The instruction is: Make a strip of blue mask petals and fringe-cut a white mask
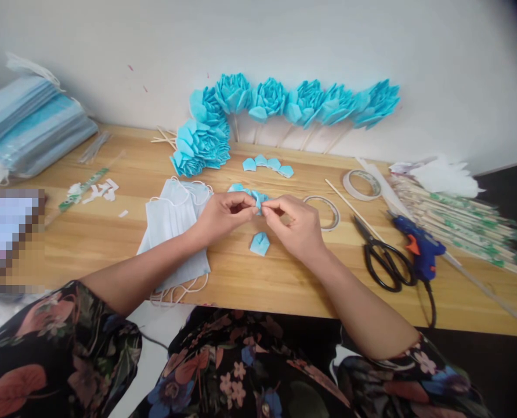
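Between the fingertips of my left hand [226, 216] and my right hand [295, 223], a small blue petal [259, 200] is pinched from both sides. Both hands are closed on it over the middle of the table. Just behind them lie more blue petals [238, 187], partly hidden by my fingers. A single folded petal [260, 244] rests on the wood below my hands. Farther back, several petals [261, 161] lie in a curved row. Under my left forearm is a small stack of pale blue face masks [175, 215] with white ear loops.
Finished blue flowers [269, 98] on sticks lean along the wall. To the right are tape rolls [361, 184], black scissors [389, 264], a blue glue gun [421, 247] and wrapped chopsticks [458, 223]. Bundled masks [32, 125], white scraps [104, 190] and a blurred-out item [8, 232] lie left.
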`<state>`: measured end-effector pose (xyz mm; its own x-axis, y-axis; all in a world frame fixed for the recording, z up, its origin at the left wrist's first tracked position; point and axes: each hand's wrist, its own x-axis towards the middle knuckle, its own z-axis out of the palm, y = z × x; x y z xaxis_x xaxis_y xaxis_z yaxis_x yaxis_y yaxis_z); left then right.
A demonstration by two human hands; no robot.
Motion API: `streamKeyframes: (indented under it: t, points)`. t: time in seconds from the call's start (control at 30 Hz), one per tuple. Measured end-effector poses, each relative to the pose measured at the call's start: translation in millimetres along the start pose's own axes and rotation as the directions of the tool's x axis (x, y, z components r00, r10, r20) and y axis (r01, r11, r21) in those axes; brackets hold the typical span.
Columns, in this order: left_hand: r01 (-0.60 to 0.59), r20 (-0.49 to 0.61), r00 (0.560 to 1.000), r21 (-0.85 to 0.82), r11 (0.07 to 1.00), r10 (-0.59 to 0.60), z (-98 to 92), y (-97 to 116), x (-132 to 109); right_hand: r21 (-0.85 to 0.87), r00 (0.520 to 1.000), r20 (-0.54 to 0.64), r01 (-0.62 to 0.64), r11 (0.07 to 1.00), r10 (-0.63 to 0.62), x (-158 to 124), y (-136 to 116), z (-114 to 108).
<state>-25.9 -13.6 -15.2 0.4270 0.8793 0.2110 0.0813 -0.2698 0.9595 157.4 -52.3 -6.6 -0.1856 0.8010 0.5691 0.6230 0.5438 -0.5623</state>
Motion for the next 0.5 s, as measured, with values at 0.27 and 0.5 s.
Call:
streamKeyframes:
  t: [0.27,0.5]
  points:
    - [0.011,0.009,1.000,-0.001,1.000,-0.011,-0.9,0.4,0.5,0.010,0.999,0.049,-0.015,1.000,0.014,-0.2,0.2,-2.6]
    - [0.031,0.011,0.999,-0.008,0.999,-0.031,-1.7,1.6,0.2,0.007,0.997,0.060,-0.049,0.999,0.049,-0.1,1.6,-1.6]
